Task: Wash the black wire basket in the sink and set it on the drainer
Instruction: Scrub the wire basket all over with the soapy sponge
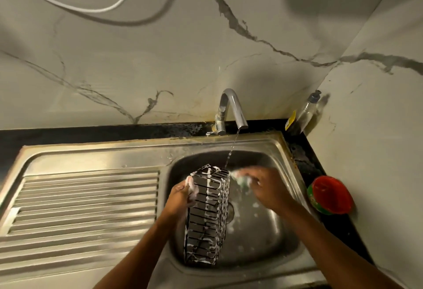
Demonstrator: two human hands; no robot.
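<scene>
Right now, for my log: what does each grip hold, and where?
Left-hand grip: black wire basket, by its upper left edge. Right-hand grip: soapy sponge.

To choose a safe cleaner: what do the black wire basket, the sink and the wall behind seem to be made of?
The black wire basket: thin metal rods, probably coated matte black, streaked with foam. The sink: stainless steel by its brushed grey sheen and pressed ribbed drainer. The wall: glossy pale tile or slab with grey veins; real marble or imitation, I cannot tell.
</scene>
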